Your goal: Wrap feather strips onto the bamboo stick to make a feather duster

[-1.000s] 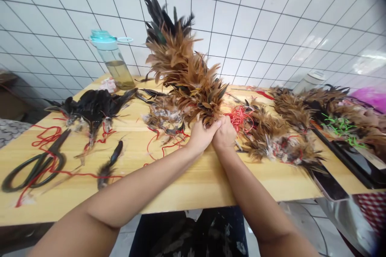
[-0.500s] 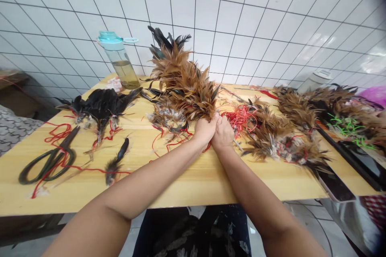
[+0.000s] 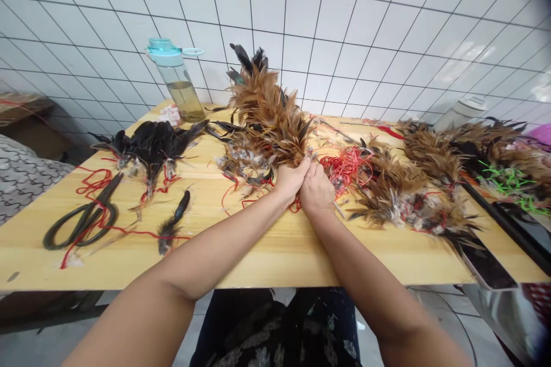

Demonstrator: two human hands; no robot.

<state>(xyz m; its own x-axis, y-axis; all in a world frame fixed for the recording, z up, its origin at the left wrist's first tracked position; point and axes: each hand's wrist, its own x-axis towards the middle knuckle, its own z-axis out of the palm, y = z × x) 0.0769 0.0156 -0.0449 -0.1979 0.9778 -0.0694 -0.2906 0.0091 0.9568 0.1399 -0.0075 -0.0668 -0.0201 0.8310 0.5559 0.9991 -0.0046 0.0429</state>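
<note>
Brown feathers with black tips form a long bundle, which leans up and to the left from my hands toward the tiled wall. My left hand is closed around the bundle's lower end. Pressed against it, my right hand is closed too, at the same lower end; its fingertips are hidden. Just right of my hands lies a tangle of red string. Loose brown and grey feathers lie behind my left wrist.
Black feathers, scissors and a single dark feather lie at left, behind them a bottle. At right are more brown feather bundles, green ties and a phone on the table.
The view has shifted slightly, so the table items appear a little further right. The feather bundle stands somewhat more upright, and both hands remain closed together at its base.
</note>
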